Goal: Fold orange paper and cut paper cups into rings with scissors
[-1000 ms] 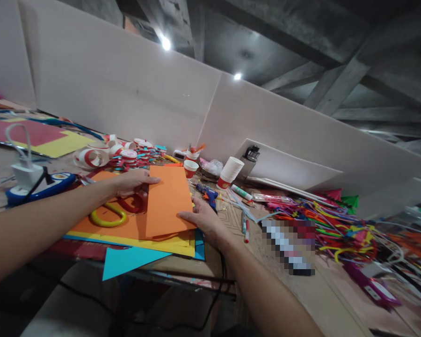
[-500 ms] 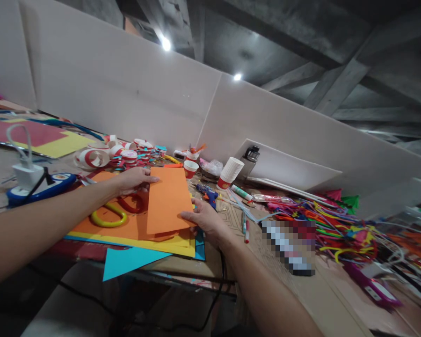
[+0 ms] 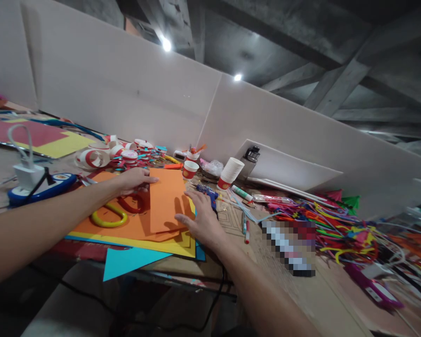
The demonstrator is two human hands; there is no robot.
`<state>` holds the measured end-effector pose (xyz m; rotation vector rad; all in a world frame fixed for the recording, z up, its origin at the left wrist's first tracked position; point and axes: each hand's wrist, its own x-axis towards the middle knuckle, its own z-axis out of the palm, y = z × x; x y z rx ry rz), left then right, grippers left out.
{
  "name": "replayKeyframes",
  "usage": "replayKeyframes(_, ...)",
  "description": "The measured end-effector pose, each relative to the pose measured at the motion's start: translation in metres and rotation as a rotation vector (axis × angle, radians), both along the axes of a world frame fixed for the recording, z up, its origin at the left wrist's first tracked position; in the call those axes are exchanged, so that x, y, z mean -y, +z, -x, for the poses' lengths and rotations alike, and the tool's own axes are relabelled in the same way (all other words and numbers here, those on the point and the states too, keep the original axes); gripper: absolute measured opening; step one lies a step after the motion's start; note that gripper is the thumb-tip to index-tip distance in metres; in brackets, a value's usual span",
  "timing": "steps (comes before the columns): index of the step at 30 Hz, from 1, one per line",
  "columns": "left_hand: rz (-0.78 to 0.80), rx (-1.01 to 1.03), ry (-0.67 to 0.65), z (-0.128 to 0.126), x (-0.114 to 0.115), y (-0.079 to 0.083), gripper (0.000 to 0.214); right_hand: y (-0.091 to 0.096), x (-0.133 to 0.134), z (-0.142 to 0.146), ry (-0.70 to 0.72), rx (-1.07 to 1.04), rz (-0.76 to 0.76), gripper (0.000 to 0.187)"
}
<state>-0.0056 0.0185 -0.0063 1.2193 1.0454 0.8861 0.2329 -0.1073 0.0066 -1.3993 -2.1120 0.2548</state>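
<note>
While both hands sit on the orange sheet (image 3: 166, 199), neither one is actually gripping it. The left hand (image 3: 133, 181) lies flat, fingers stretched out, on the sheet's far left corner. The right hand (image 3: 199, 217) is palm down with fingers spread, pressing its near right edge. The sheet lies on top of a stack of coloured paper (image 3: 154, 245) (orange, yellow, blue) at the table's front edge. Scissors (image 3: 116, 207) with yellow and red handles lie on the stack just left of the sheet. A blue glue gun (image 3: 206, 193) sits just beyond the right hand, paper cups (image 3: 230, 171) are further back, and there's a heap of pipe cleaners (image 3: 323, 220) off to the right.
</note>
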Motion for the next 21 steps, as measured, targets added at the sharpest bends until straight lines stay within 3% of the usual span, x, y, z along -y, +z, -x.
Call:
replayKeyframes(5, 0.012, -0.01, -0.033, -0.002, 0.002, 0.0, 0.028, -0.002, 0.005, 0.007, 0.218, 0.136, 0.116, 0.085)
replayKeyframes(10, -0.053, -0.094, -0.075, -0.004, 0.007, 0.001, 0.03, -0.006, 0.007, 0.006, 0.242, 0.222, 0.252, 0.082)
replayKeyframes(16, -0.241, -0.35, -0.078, -0.006, 0.01, 0.001, 0.025, -0.006, 0.007, 0.004, 0.223, 0.316, 0.159, 0.074)
replayKeyframes(21, -0.356, -0.496, -0.061, -0.006, 0.005, -0.006, 0.018, -0.005, 0.006, 0.006, 0.215, 0.379, 0.013, 0.054)
